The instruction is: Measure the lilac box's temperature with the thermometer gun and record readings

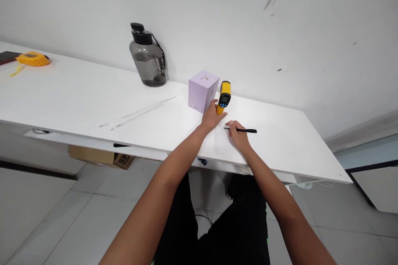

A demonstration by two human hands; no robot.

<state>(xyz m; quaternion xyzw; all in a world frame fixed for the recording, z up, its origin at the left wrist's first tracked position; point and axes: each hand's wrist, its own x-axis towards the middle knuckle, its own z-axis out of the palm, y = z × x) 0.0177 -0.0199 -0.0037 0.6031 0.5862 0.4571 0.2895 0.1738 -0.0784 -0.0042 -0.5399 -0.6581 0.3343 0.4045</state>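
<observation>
My left hand (212, 116) is closed round the grip of a yellow and black infrared thermometer (225, 96), whose small screen and blue buttons face me. Just behind that hand stands a lilac box (197, 93). A black pen (249, 131) lies across my right hand (238, 134), pinched in its fingers, with the tip pointing left. Below the tip, what looks like a white sheet of paper (221, 144) rests on the white desk (280, 145); its outline is faint.
Against the wall stands a large grey water bottle (149, 64) with a black lid. At the far left, a yellow tape measure (33, 59) lies beside a dark flat object (9, 56). Dark streaks (139, 112) mark the desk. A cardboard box (96, 156) shows below its front edge.
</observation>
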